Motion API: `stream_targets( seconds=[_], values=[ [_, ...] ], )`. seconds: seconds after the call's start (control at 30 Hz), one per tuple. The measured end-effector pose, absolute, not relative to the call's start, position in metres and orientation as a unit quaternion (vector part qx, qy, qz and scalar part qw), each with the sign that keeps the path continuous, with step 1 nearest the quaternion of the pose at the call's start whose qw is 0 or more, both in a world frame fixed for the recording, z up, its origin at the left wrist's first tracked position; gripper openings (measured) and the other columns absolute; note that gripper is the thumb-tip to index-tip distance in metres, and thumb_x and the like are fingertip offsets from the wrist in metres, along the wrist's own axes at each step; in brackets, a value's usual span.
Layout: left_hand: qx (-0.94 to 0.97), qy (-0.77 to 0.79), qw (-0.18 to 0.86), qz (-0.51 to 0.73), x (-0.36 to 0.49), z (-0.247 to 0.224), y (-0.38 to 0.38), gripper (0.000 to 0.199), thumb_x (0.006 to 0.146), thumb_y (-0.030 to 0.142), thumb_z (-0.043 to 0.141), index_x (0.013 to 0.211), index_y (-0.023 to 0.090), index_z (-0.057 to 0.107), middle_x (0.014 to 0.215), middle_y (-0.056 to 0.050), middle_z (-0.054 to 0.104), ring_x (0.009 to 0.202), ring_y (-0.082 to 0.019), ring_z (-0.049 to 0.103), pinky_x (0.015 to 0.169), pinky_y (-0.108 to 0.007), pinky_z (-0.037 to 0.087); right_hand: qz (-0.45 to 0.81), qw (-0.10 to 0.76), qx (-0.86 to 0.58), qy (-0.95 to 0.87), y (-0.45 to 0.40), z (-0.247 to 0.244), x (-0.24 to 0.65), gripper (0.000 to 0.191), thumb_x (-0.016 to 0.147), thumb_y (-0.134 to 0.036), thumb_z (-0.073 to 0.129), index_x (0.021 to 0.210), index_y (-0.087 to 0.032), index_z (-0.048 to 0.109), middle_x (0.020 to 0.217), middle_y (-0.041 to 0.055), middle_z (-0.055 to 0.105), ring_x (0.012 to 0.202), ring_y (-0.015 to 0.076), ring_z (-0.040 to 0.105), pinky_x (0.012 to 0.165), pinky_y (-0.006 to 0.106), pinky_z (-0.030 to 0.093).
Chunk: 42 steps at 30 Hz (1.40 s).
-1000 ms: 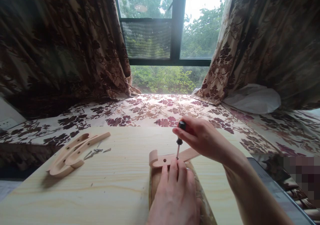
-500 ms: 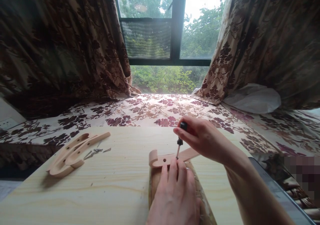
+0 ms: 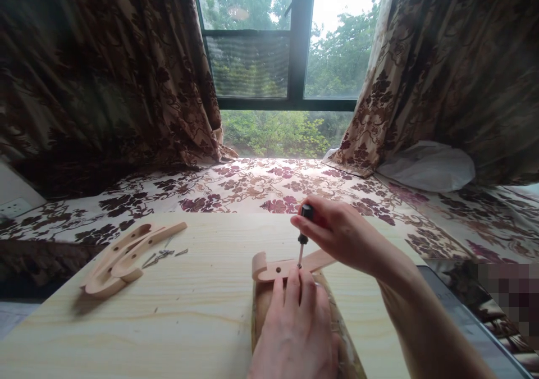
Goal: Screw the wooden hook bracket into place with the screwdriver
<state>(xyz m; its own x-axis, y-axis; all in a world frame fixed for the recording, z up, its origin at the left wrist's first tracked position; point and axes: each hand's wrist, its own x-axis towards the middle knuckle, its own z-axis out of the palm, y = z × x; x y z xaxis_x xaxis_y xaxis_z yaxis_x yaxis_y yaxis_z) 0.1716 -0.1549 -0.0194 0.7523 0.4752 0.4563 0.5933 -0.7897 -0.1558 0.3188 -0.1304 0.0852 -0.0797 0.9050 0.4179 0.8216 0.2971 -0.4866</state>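
My right hand point(image 3: 334, 224) is closed round the black handle of a screwdriver point(image 3: 304, 233). The shaft points down, its tip meeting a curved pale wooden hook point(image 3: 269, 271) beside the fingertips of my left hand point(image 3: 295, 325). Any screw under the tip is too small to make out. With its fingers extended, my left hand holds the hook down against a brown wooden block point(image 3: 260, 306); its thumb is hidden. One dark hole shows in the hook, left of the screwdriver. Part of the hook runs behind my right hand.
More curved wooden hooks point(image 3: 115, 261) lie at the left of the pale wooden tabletop point(image 3: 189, 323), with several loose screws point(image 3: 158, 257) beside them. A grey flat device point(image 3: 458, 317) is at the right edge. Beyond are a floral-covered ledge point(image 3: 269, 185) and a window.
Both hands keep nearly the same positions, and the screwdriver stays on the hook. The whole view has shifted very slightly.
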Motion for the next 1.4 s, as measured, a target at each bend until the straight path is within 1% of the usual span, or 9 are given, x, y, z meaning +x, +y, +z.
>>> stream_targets(
  seconds=[0.2, 0.47, 0.67, 0.8, 0.97, 1.07, 1.17, 1.27, 1.4],
  values=[
    [-0.93, -0.27, 0.166, -0.187, 0.166, -0.007, -0.157, 0.045, 0.085, 0.042, 0.049, 0.117, 0.011, 0.057, 0.12, -0.02, 0.058, 0.115, -0.035, 0.05, 0.093, -0.047, 0.048, 0.055, 0.318, -0.577, -0.75, -0.138, 0.09, 0.316, 0.01, 0.088, -0.029, 0.052, 0.092, -0.022, 0.057, 0.067, -0.0029, 0.059, 0.057, 0.0111, 0.048, 0.055, 0.023, 0.032],
    [-0.92, -0.292, 0.147, -0.215, 0.173, -0.025, -0.155, 0.048, 0.081, 0.045, 0.05, 0.113, 0.01, 0.059, 0.117, -0.021, 0.058, 0.114, -0.037, 0.049, 0.093, -0.053, 0.045, 0.03, 0.307, -0.616, -0.725, -0.133, 0.087, 0.317, 0.019, 0.089, -0.033, 0.049, 0.076, -0.02, 0.051, 0.065, -0.0014, 0.059, 0.055, 0.0114, 0.047, 0.053, 0.024, 0.03],
    [-0.933, -0.271, 0.162, -0.173, 0.165, -0.009, -0.157, 0.047, 0.087, 0.043, 0.046, 0.119, 0.009, 0.055, 0.123, -0.021, 0.056, 0.118, -0.036, 0.048, 0.095, -0.048, 0.047, 0.052, 0.305, -0.576, -0.757, -0.137, 0.089, 0.317, 0.013, 0.09, -0.033, 0.05, 0.087, -0.022, 0.055, 0.068, -0.0026, 0.059, 0.059, 0.012, 0.049, 0.055, 0.024, 0.031],
    [-0.935, -0.271, 0.159, -0.164, 0.165, -0.009, -0.156, 0.05, 0.087, 0.046, 0.047, 0.12, 0.009, 0.055, 0.123, -0.022, 0.056, 0.117, -0.037, 0.05, 0.094, -0.048, 0.048, 0.066, 0.312, -0.564, -0.762, -0.137, 0.088, 0.316, 0.014, 0.09, -0.032, 0.049, 0.081, -0.021, 0.052, 0.065, -0.0029, 0.058, 0.058, 0.0118, 0.048, 0.055, 0.024, 0.031],
    [-0.913, -0.306, 0.146, -0.227, 0.174, -0.028, -0.152, 0.051, 0.076, 0.047, 0.057, 0.111, 0.011, 0.061, 0.117, -0.021, 0.06, 0.114, -0.038, 0.05, 0.092, -0.052, 0.048, 0.048, 0.317, -0.6, -0.733, -0.133, 0.083, 0.315, 0.017, 0.089, -0.033, 0.049, 0.077, -0.021, 0.049, 0.063, -0.0031, 0.055, 0.055, 0.0112, 0.045, 0.053, 0.024, 0.03],
    [-0.915, -0.299, 0.15, -0.225, 0.173, -0.032, -0.153, 0.049, 0.079, 0.046, 0.055, 0.114, 0.013, 0.059, 0.121, -0.019, 0.058, 0.117, -0.036, 0.047, 0.095, -0.05, 0.045, 0.049, 0.308, -0.61, -0.729, -0.133, 0.087, 0.315, 0.017, 0.09, -0.032, 0.047, 0.079, -0.02, 0.05, 0.064, -0.0024, 0.055, 0.055, 0.0113, 0.045, 0.054, 0.024, 0.031],
    [-0.917, -0.294, 0.163, -0.213, 0.169, -0.035, -0.152, 0.048, 0.083, 0.046, 0.052, 0.117, 0.014, 0.058, 0.125, -0.018, 0.055, 0.118, -0.034, 0.046, 0.098, -0.047, 0.043, 0.05, 0.248, -0.6, -0.759, -0.135, 0.1, 0.32, 0.014, 0.089, -0.031, 0.049, 0.082, -0.02, 0.055, 0.066, -0.0008, 0.059, 0.057, 0.012, 0.047, 0.055, 0.024, 0.032],
    [-0.916, -0.282, 0.173, -0.225, 0.169, -0.039, -0.15, 0.052, 0.082, 0.051, 0.051, 0.115, 0.012, 0.06, 0.122, -0.021, 0.057, 0.115, -0.039, 0.048, 0.093, -0.052, 0.044, 0.051, 0.152, -0.579, -0.8, -0.137, 0.12, 0.324, 0.009, 0.085, -0.026, 0.053, 0.087, -0.022, 0.06, 0.074, 0.0004, 0.065, 0.063, 0.0131, 0.053, 0.057, 0.023, 0.034],
    [-0.924, -0.298, 0.124, -0.204, 0.171, -0.027, -0.152, 0.046, 0.085, 0.047, 0.052, 0.118, 0.016, 0.059, 0.123, -0.018, 0.057, 0.114, -0.037, 0.05, 0.092, -0.052, 0.044, 0.022, 0.058, -0.575, -0.816, -0.137, 0.134, 0.319, 0.011, 0.082, -0.019, 0.054, 0.089, -0.022, 0.062, 0.078, 0.0027, 0.07, 0.069, 0.0156, 0.06, 0.058, 0.023, 0.034]
  ],
)
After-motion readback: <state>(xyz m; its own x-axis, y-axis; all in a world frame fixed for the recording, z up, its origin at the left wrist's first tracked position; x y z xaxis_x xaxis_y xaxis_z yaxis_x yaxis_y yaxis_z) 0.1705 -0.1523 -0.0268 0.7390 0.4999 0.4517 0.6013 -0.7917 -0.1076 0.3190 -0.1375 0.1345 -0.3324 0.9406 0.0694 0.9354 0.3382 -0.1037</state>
